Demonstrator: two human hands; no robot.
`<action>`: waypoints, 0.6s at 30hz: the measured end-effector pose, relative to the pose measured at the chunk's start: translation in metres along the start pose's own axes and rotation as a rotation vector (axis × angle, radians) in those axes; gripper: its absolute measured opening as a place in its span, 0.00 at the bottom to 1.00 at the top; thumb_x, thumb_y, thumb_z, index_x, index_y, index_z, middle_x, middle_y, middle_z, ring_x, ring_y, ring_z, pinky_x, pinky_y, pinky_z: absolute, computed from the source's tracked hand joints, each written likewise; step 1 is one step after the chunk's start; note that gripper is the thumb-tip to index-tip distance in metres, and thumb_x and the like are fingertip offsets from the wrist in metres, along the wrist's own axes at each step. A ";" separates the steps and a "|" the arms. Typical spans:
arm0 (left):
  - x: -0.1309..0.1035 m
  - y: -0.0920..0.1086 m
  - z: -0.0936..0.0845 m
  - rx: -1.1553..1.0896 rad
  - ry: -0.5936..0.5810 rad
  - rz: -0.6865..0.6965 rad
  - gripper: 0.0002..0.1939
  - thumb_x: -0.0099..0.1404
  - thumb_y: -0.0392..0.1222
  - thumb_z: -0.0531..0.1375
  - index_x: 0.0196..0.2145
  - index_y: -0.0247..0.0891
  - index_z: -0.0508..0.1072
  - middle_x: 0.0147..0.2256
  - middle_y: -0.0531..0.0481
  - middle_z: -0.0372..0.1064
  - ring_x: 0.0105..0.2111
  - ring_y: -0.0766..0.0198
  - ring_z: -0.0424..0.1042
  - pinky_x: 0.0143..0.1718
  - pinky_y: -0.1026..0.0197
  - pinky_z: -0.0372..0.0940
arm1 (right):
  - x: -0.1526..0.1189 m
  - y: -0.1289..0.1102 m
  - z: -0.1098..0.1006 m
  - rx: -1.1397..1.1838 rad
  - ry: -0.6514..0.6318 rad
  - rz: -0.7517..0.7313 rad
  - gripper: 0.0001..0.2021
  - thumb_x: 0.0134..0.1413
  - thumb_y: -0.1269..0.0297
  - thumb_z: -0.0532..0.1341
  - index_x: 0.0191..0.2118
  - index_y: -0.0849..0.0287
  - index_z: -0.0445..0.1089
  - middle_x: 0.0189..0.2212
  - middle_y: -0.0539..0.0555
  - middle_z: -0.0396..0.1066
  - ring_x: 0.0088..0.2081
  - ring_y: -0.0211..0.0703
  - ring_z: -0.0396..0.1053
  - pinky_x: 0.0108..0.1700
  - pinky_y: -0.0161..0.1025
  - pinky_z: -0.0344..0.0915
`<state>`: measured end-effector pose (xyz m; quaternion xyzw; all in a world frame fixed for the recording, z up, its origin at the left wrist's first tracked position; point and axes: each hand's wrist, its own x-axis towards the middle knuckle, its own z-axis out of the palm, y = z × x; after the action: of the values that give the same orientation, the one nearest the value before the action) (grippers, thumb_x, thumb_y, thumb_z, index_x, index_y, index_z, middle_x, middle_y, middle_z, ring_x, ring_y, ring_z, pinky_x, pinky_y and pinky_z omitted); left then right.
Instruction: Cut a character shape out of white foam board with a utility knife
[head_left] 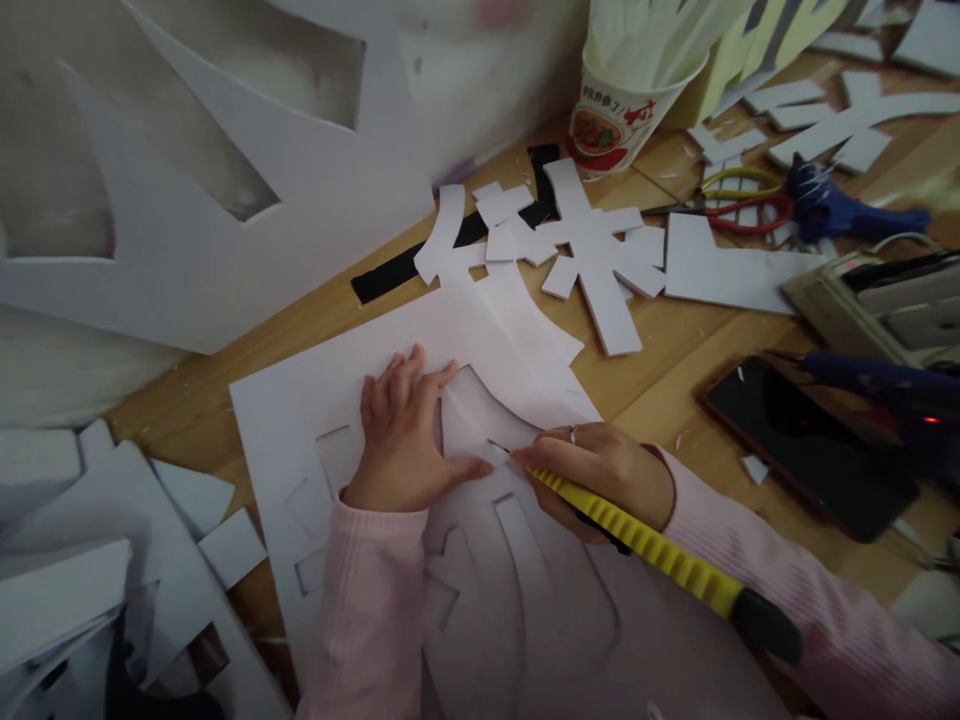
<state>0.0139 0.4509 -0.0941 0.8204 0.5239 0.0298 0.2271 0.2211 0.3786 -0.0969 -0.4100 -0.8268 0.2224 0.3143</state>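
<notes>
A white foam board (274, 420) with several character-stroke shapes cut into it lies on the wooden table before me. Pressed on its upper part is my left hand (401, 435), fingers spread, thumb near a cut outline. In my right hand (604, 470) I grip a yellow utility knife (637, 535), its black end pointing lower right. The thin blade touches or hovers just over the board beside my left thumb; contact cannot be told. Cut-out white foam pieces (600, 250) lie beyond the board, some over a black strip (386, 272).
A paper cup (622, 110) stands at the back. To the right are scissors (750, 200), a blue glue gun (855, 205), a dark phone (814, 445) and a power strip (840, 300). Foam scraps (232, 548) pile at left. A large cut-out board (225, 270) leans behind.
</notes>
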 end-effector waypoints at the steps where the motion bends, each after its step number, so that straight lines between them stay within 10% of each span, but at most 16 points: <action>1: 0.000 0.000 0.000 -0.002 0.005 0.003 0.54 0.38 0.57 0.73 0.60 0.48 0.57 0.68 0.40 0.39 0.67 0.39 0.36 0.64 0.32 0.32 | 0.000 0.000 -0.001 0.006 -0.002 0.001 0.07 0.58 0.71 0.54 0.39 0.61 0.68 0.21 0.48 0.67 0.18 0.34 0.60 0.21 0.33 0.54; 18: 0.000 0.003 -0.001 0.061 -0.028 -0.015 0.55 0.41 0.60 0.71 0.63 0.45 0.55 0.68 0.38 0.37 0.68 0.42 0.34 0.65 0.35 0.31 | -0.009 -0.007 -0.010 -0.053 -0.221 0.082 0.08 0.62 0.66 0.51 0.36 0.61 0.65 0.23 0.51 0.67 0.22 0.36 0.60 0.27 0.35 0.51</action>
<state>0.0161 0.4501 -0.0914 0.8233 0.5275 0.0005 0.2096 0.2287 0.3680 -0.0884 -0.4248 -0.8445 0.2570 0.2006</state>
